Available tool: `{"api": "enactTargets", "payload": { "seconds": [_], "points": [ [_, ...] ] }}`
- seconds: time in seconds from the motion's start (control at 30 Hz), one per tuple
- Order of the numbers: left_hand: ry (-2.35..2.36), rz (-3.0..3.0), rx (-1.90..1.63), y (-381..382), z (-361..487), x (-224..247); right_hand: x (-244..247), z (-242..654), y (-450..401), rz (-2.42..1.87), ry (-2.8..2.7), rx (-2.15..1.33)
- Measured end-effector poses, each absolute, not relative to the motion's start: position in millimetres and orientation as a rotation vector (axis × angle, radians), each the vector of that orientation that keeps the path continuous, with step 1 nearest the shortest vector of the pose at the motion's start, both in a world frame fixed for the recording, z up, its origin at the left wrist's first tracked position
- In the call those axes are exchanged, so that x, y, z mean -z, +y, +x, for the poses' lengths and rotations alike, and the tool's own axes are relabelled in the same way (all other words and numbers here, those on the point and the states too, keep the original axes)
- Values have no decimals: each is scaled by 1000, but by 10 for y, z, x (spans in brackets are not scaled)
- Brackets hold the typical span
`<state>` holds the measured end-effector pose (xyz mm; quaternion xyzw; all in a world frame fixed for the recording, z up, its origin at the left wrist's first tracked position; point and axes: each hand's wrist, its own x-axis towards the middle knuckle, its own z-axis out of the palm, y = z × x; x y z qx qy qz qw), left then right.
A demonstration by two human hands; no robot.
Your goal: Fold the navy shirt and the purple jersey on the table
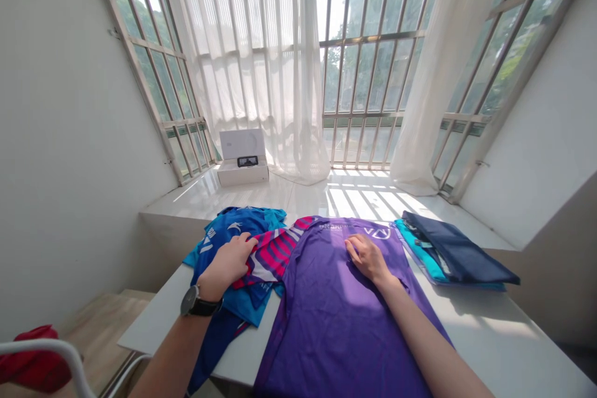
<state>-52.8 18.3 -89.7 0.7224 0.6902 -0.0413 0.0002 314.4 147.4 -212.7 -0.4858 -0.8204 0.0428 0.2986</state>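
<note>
A purple T-shirt [336, 323] with white print near its top lies spread on the white table. Its pink-and-white striped sleeve [280, 249] reaches out to the left. My left hand [233, 261], with a black-strapped watch on the wrist, is closed on the end of this sleeve; part of its grip is hidden. On the upper right of the shirt rests my right hand [367, 256], fingers loosely bent against the fabric and holding nothing visible. A pile of blue shirts [233, 224] lies under and beside my left hand.
Folded navy and teal clothes [457, 249] are stacked on the right of the white table [504, 336]. Behind it, a white box [243, 174] with a small screen device stands on the window ledge. A red cloth [35, 357] and white chair frame [69, 354] are lower left.
</note>
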Motion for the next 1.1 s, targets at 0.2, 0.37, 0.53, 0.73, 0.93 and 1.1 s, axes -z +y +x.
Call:
{"api": "enactTargets", "payload": {
  "seconds": [0.2, 0.37, 0.53, 0.73, 0.93, 1.1],
  "points": [
    [2316, 2236, 140, 122, -547, 902, 2150, 3142, 1481, -1289, -2159, -95],
    [2399, 2172, 125, 71, -611, 912, 2107, 3141, 1459, -1322, -2158, -110],
    [2281, 2160, 79, 11, -768, 945, 2113, 3147, 1463, -1338, -2162, -141],
    [2291, 2218, 87, -9, -797, 957, 2140, 3151, 1496, -1304, -2164, -123],
    [2436, 2153, -161, 9, -760, 970, 2141, 3159, 1485, -1334, -2145, -150],
    [2370, 2018, -531, 113, -783, 913, 2135, 3159, 1486, -1345, -2125, -160]
  ]
}}
